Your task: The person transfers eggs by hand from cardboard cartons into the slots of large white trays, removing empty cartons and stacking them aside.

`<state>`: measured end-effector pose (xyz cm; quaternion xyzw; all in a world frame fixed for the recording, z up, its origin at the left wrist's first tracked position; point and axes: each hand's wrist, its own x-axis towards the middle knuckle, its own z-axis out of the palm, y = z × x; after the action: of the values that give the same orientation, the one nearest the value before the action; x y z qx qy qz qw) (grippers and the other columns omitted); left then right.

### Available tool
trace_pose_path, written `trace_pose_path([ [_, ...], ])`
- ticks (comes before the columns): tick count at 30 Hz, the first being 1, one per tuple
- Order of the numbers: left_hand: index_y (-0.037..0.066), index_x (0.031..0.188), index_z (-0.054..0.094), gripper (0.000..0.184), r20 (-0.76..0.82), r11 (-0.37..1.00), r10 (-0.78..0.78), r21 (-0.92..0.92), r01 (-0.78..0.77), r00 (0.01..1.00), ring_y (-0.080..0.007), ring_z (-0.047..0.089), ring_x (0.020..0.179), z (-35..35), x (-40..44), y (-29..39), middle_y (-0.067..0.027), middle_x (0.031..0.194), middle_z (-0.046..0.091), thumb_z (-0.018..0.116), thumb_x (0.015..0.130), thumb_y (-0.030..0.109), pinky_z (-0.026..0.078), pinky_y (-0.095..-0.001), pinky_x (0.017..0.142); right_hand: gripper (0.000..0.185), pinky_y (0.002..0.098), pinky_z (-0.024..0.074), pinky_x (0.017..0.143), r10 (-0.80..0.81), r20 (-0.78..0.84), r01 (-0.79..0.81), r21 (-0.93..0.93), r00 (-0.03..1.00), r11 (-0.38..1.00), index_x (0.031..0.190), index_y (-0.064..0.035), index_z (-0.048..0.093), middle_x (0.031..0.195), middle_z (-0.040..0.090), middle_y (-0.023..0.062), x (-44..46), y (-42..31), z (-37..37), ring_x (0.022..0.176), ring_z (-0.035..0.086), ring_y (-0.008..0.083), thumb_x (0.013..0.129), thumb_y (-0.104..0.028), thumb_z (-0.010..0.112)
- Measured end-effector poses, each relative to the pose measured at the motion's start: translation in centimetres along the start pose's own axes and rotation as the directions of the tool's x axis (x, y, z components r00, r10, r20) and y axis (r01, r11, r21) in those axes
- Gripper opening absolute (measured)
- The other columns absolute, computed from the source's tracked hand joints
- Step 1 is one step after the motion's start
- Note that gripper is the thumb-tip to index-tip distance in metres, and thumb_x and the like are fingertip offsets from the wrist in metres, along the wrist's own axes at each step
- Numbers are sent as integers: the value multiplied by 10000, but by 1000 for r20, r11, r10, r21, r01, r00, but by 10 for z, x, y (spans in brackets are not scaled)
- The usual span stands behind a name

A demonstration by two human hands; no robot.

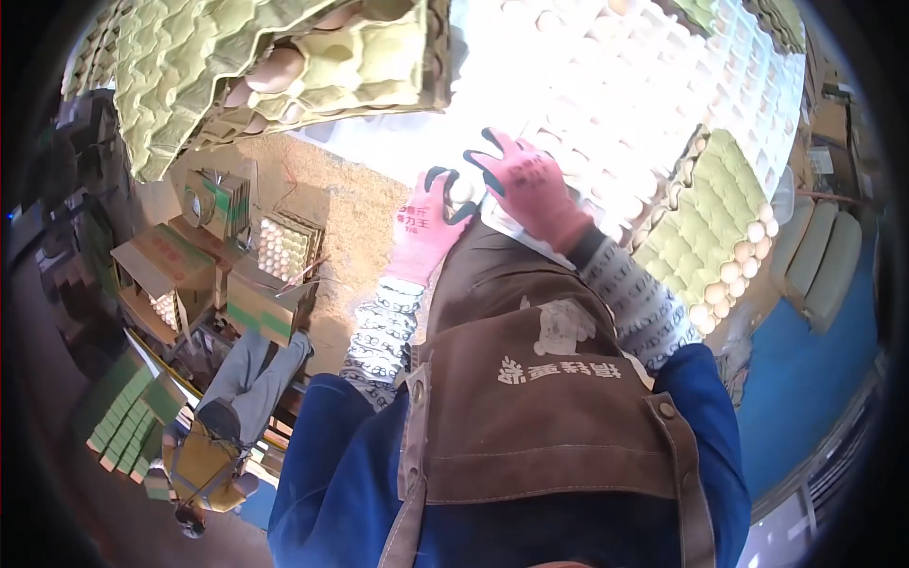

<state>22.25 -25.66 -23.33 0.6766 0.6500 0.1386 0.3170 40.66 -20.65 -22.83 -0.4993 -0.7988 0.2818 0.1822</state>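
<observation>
My left hand (424, 227), in a pink glove with dark fingertips, curls around a pale egg (462, 192) at the near edge of the brightly lit surface. Close beside it, my right hand (532, 187), gloved the same way, hangs over that surface with thumb and fingers apart. No object shows between them. Rows of pale eggs (606, 104) lie beyond my right hand, partly washed out by glare. To the right of that hand is a yellow-green egg tray (705, 208), with brown eggs (734, 272) along its near side.
Stacked egg trays (199, 76) with some eggs between them stand at upper left. Cardboard boxes (166, 256) and a tray stack holding eggs (287, 248) are on the left. Another person (213, 450) in a yellow top is at lower left. Blue floor (805, 369) shows at right.
</observation>
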Motion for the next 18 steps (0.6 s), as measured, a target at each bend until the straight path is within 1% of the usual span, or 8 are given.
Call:
trace_pose_path([
  [2,17,1188,528,459,-90,986,15,-165,-30,996,-313,586,1035,-6,5,-6,-153,1137,535,699,770,99,491,-373,874,301,388,503,898,134,133,-145,79,982,986,1154,-121,659,1186,615,167,18,5,19,1005,627,311,869,-215,629],
  [4,2,1184,523,421,-272,920,-15,-380,-93,962,-343,577,1040,-2,11,-19,-177,1134,534,659,796,97,481,-390,884,306,349,498,893,379,78,-363,516,922,776,1196,-117,638,1110,662,131,35,11,3,982,643,250,914,-207,562],
  [5,-11,1176,520,377,-362,877,-76,-468,-110,929,-387,545,1076,1,15,-23,-201,1136,527,597,816,70,451,-420,922,342,321,494,886,534,146,-464,711,833,529,1205,-64,621,1101,661,113,43,18,-10,981,635,209,885,-182,598],
  [7,-6,1178,531,375,-377,938,52,-299,-175,925,-395,507,1125,6,31,-33,-211,1181,528,571,810,57,410,-453,973,327,277,483,889,529,178,-409,839,830,359,1174,-11,617,1094,660,107,49,26,-42,996,626,172,867,-119,600],
  [11,31,1171,574,368,-297,982,173,-20,-187,939,-401,498,1138,34,42,-58,-220,1226,524,591,805,64,403,-466,989,314,350,463,948,91,-175,-52,214,980,975,1162,-31,607,1167,631,133,43,39,5,1084,604,252,870,-146,604],
  [12,37,1171,581,367,-284,981,181,-11,-192,942,-401,498,1142,35,40,-56,-218,1227,525,595,804,60,404,-465,991,326,393,444,985,-91,-85,86,-67,992,994,1169,-41,602,1211,612,145,39,39,5,1131,584,290,869,-169,614],
  [14,43,1177,585,377,-272,968,58,-220,-121,960,-404,502,1138,30,40,-46,-213,1218,526,593,800,38,409,-461,989,395,464,373,1053,-134,-165,99,-204,977,974,1193,-44,593,1305,549,183,12,62,39,1226,509,341,846,-225,650],
  [18,14,1181,566,400,-195,950,271,-103,-294,943,-404,511,1139,22,48,0,-208,1231,504,577,782,-3,419,-448,986,488,435,407,1025,154,-391,-130,88,907,988,1276,-89,561,1315,550,139,-60,57,-68,1240,500,314,809,-180,672],
])
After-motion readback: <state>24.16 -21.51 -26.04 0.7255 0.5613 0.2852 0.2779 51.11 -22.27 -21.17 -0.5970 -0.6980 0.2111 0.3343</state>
